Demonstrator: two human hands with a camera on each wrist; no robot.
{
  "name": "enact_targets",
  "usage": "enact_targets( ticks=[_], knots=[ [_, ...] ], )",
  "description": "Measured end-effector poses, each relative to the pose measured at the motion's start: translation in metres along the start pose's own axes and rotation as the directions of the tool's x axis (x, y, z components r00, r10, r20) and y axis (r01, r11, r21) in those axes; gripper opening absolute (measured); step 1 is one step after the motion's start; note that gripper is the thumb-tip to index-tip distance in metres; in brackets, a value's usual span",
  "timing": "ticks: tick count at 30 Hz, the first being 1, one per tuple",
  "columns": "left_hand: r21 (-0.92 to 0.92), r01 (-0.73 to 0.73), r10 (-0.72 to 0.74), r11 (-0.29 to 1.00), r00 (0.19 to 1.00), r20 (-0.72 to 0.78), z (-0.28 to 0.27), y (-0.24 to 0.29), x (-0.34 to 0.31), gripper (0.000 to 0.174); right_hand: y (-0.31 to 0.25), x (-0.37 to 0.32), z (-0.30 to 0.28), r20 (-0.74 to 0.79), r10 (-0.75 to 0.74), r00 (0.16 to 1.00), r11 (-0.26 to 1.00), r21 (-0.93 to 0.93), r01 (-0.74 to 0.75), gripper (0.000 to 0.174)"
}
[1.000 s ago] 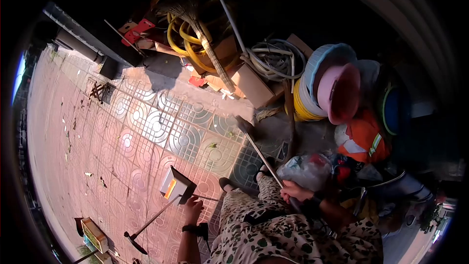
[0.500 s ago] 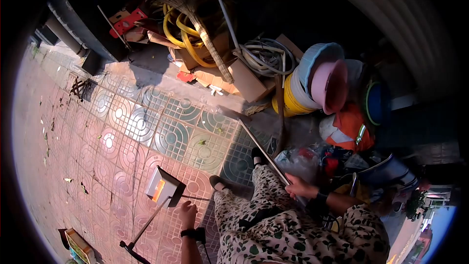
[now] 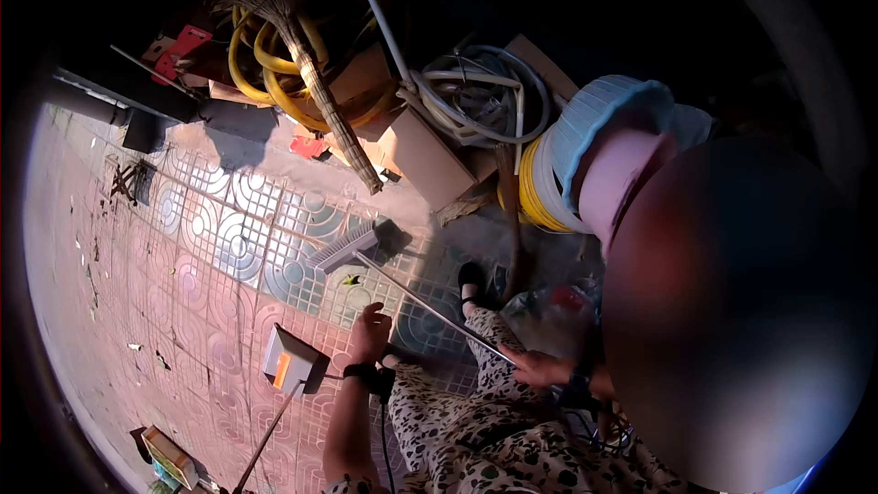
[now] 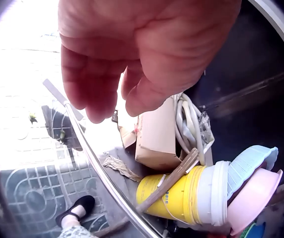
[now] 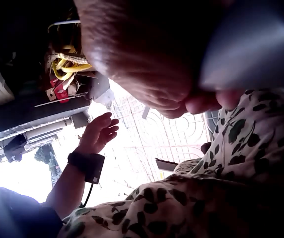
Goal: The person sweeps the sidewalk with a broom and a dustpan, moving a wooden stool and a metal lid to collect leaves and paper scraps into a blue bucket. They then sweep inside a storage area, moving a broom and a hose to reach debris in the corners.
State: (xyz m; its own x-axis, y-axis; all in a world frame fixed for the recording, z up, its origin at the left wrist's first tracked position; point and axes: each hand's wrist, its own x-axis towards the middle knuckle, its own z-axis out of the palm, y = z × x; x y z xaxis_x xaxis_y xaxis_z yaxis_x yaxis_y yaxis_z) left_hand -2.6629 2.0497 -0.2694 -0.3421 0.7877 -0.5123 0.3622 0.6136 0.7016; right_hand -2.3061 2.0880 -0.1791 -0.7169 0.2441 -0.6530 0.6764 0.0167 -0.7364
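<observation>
My right hand (image 3: 538,369) grips the metal handle of a push broom (image 3: 425,304). The broom's bristled head (image 3: 343,249) lies over the patterned tiles ahead of my feet. My left hand (image 3: 369,334) is raised beside my legs with loosely bent fingers and nothing in them; it hangs large across the top of the left wrist view (image 4: 147,54). A long-handled dustpan (image 3: 291,361), grey with an orange label, sits on the pavement left of that hand. In the right wrist view, a dark blurred shape covers part of the right hand (image 5: 142,64).
A straw broom (image 3: 320,96), yellow hose (image 3: 242,64) and cardboard box (image 3: 430,160) are piled along the back. A yellow bucket (image 4: 174,196) and stacked basins (image 3: 608,119) stand right. A large blurred round shape (image 3: 741,311) hides the head view's right side. A green leaf (image 3: 351,280) lies near the broom.
The broom head has swung left and come closer over the tiles, its bristles now showing. My left hand has lifted forward, away from the dustpan. A blurred shape now covers the right side.
</observation>
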Motion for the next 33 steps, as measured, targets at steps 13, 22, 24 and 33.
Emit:
enact_targets(
  ticks=[13, 22, 24, 33],
  knots=[
    [0.205, -0.045, -0.028, 0.978, 0.939, 0.343, 0.196, 0.022, 0.190, 0.033, 0.117, -0.026, -0.028, 0.299, 0.284, 0.911, 0.801, 0.448, -0.397, 0.066],
    [0.374, -0.024, -0.143, 0.927, 0.900, 0.411, 0.296, -0.004, 0.291, 0.027, 0.188, -0.070, 0.010, 0.119, 0.740, 0.662, 0.528, 0.507, -0.681, 0.055],
    [0.474, -0.174, 0.072, 0.863, 0.972, 0.226, 0.329, -0.034, 0.307, 0.024, 0.176, -0.057, -0.007, 0.132, 0.804, 0.580, 0.493, 0.399, -0.774, 0.058],
    [0.425, -0.213, 0.048, 0.880, 0.930, 0.366, 0.384, -0.074, 0.355, 0.025, 0.184, -0.071, 0.007, 0.024, 0.824, 0.565, 0.487, 0.479, -0.730, 0.054]
  ],
)
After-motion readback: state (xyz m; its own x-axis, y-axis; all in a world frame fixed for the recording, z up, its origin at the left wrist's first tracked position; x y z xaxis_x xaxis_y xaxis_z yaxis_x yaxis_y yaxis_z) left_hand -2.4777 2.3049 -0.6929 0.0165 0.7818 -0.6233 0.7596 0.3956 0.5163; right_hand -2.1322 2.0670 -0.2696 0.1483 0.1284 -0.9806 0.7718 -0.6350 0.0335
